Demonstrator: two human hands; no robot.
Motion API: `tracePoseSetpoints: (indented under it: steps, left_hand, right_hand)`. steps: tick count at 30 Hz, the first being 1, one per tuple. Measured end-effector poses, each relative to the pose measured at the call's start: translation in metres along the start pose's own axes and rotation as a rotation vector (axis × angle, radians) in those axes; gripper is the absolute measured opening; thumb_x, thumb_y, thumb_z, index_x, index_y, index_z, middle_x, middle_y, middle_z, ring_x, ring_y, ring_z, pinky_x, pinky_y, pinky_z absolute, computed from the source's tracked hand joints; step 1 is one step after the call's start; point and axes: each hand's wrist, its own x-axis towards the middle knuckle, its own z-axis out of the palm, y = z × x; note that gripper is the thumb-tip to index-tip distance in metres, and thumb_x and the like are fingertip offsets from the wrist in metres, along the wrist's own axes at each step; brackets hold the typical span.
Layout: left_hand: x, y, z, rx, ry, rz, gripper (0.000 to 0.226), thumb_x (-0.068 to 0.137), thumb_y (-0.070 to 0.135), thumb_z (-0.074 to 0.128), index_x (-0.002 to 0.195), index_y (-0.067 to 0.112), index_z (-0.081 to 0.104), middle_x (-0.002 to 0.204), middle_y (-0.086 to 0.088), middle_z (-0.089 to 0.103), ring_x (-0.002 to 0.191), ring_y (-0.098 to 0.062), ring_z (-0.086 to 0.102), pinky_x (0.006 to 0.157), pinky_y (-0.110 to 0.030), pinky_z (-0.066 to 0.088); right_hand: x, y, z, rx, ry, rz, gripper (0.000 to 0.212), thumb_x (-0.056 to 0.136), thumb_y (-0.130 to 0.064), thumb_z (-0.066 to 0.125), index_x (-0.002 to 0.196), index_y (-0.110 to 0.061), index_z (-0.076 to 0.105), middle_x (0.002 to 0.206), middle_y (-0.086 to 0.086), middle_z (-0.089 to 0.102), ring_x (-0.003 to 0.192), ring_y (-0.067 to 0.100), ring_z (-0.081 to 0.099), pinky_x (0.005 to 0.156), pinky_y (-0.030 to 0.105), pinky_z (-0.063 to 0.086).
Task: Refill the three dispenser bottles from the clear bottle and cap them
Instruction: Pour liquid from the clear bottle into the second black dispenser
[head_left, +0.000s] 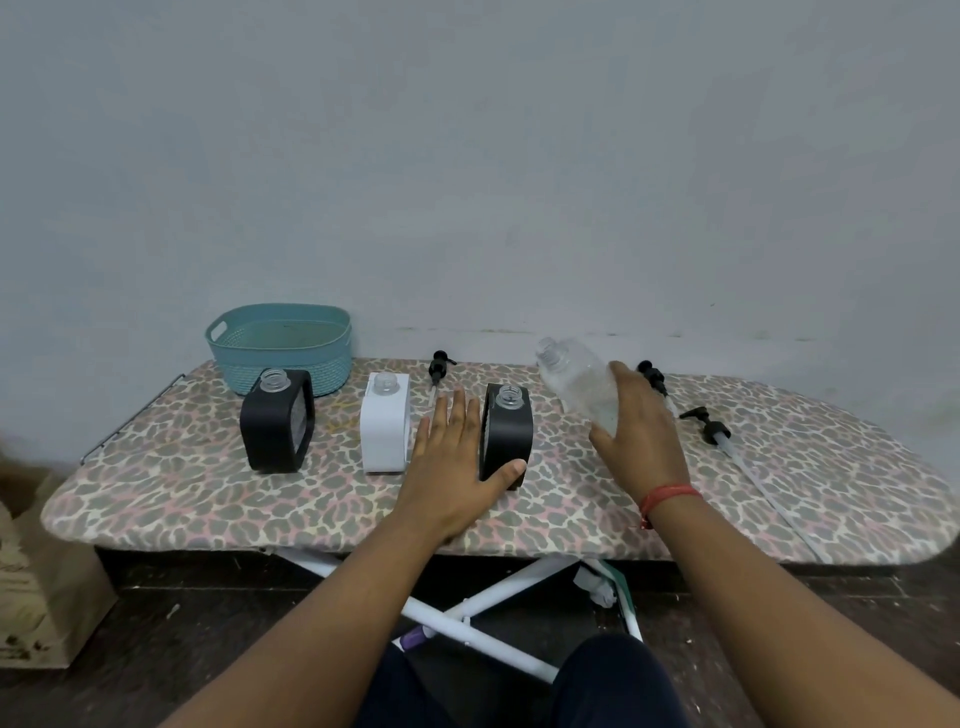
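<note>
Three uncapped dispenser bottles stand in a row on the ironing board: a black one (277, 422) at left, a white one (385, 423) in the middle, a second black one (509, 434) at right. My left hand (457, 467) steadies the right black bottle, thumb across its front, fingers along its left side. My right hand (641, 436) holds the clear bottle (576, 382) tilted, its open neck pointing up-left above the right black bottle. Three black pump caps lie on the board: one (439, 366) behind the white bottle, two more (653, 375) (709, 427) to the right.
A teal basket (283, 345) sits at the board's back left by the wall. The leopard-print ironing board (779, 493) ends close in front of me. A brown paper bag (39, 577) stands on the floor at left. White board legs (467, 618) cross below.
</note>
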Motion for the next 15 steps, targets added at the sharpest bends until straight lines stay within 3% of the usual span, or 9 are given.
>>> tracePoseSetpoints:
  steps: [7, 15]
  left_hand:
    - [0.007, 0.006, -0.014, 0.029, 0.024, 0.013, 0.108, 0.079, 0.095, 0.008, 0.154, 0.027, -0.027, 0.167, 0.002, -0.03, 0.152, -0.016, -0.031, 0.127, -0.045, -0.009]
    - [0.013, 0.007, -0.018, 0.046, 0.048, 0.03, 0.113, 0.079, 0.094, 0.008, 0.16, 0.022, -0.019, 0.165, 0.002, -0.032, 0.152, -0.015, -0.033, 0.123, -0.04, -0.015]
  right_hand:
    - [0.005, 0.007, -0.017, -0.376, -0.057, -0.235, 0.086, 0.071, -0.015, 0.084, 0.145, -0.013, 0.041, 0.137, 0.012, 0.055, 0.123, 0.034, 0.053, 0.109, 0.051, 0.042]
    - [0.011, 0.007, -0.03, -0.462, -0.072, -0.286, 0.089, 0.067, -0.016, 0.086, 0.144, -0.015, 0.043, 0.136, 0.01, 0.056, 0.123, 0.033, 0.054, 0.111, 0.054, 0.038]
